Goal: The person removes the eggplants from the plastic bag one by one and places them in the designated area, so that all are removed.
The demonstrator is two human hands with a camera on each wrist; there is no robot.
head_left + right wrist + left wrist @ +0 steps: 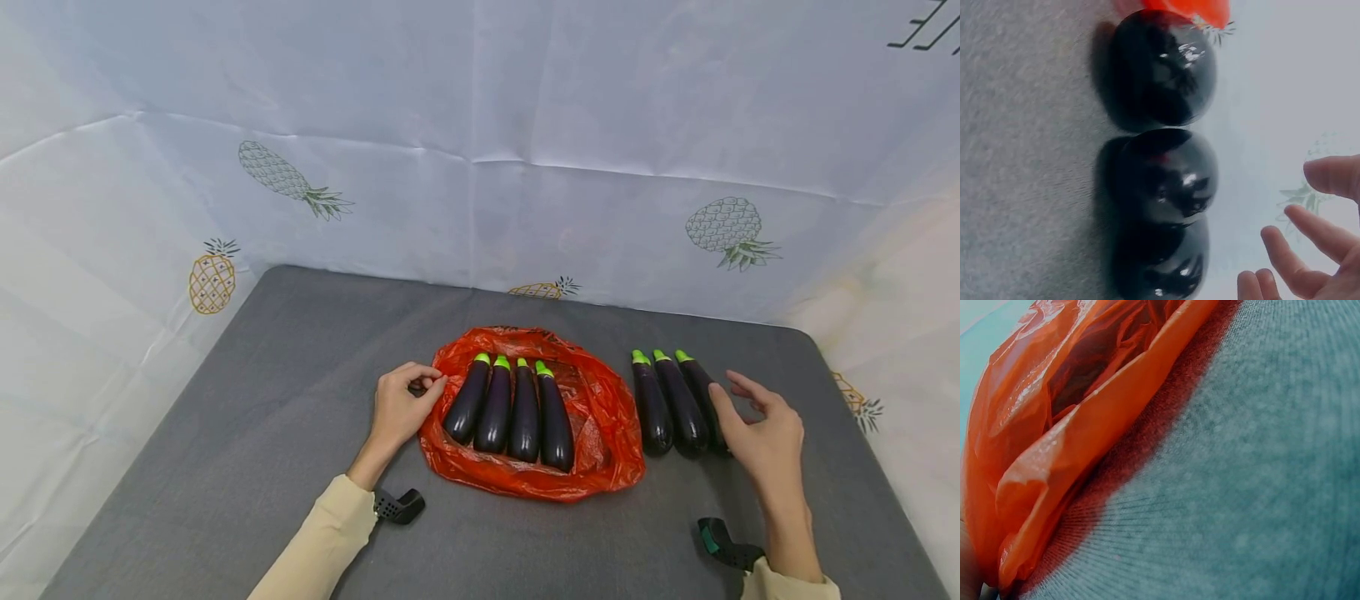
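A red plastic bag [618, 425] lies spread open on the table, with several dark purple, green-capped eggplants [525, 417] side by side in it. My left hand [399, 408] pinches the bag's left rim between thumb and fingers. The left wrist view shows the bag's folded rim [1110, 419] close up, the hand mostly out of frame. Three more eggplants lie in a row right of the bag, the middle one [682, 408] between its neighbours. Over the rightmost eggplant [701, 387] my right hand [768, 437] hovers, fingers spread. In the right wrist view its fingers appear apart from the eggplants [1166, 175].
A grey cloth-covered table [262, 392] with rounded far corners bears everything. Behind it hangs a pale sheet [420, 75] printed with pineapples. Black wrist straps [401, 506] sit on both forearms.
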